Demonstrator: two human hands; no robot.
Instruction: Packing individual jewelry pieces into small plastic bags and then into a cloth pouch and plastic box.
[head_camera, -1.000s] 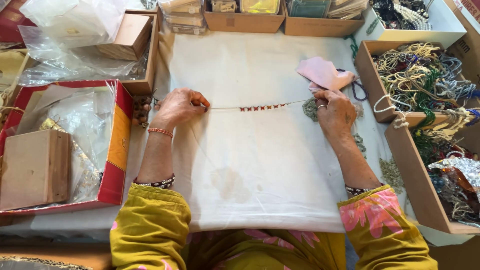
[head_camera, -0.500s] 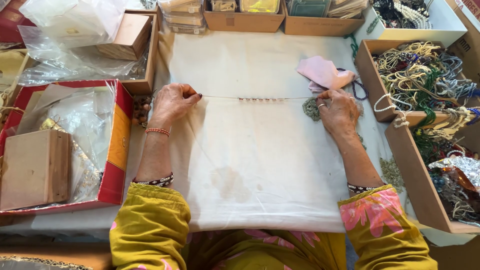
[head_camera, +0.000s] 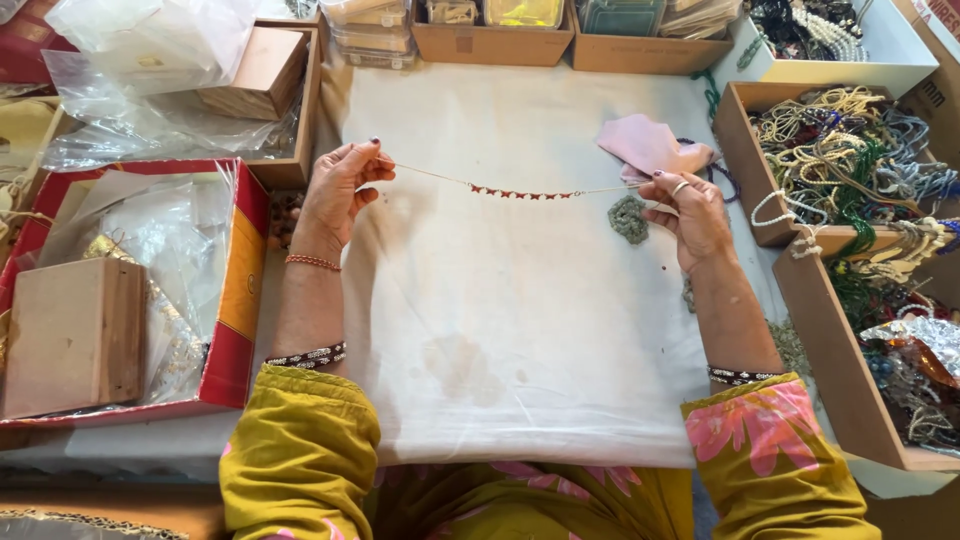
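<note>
A thin chain necklace (head_camera: 525, 192) with small red stones at its middle stretches between both hands, lifted above a white cloth (head_camera: 500, 320). My left hand (head_camera: 337, 190) pinches one end at the cloth's left side, fingers curled. My right hand (head_camera: 690, 215) pinches the other end near the right edge; it wears a ring. A small round greenish beaded piece (head_camera: 629, 219) lies on the cloth just left of my right hand. A pink cloth pouch (head_camera: 650, 147) lies beyond that hand.
A red box (head_camera: 240, 280) with plastic bags and a wooden box (head_camera: 75, 335) sits at the left. Cardboard trays (head_camera: 800, 290) of bead strings and necklaces line the right. More boxes (head_camera: 490, 40) stand along the far edge.
Both hands have raised the necklace off the cloth and drawn it taut. The left hand turned palm-up and shifted slightly toward the far side.
</note>
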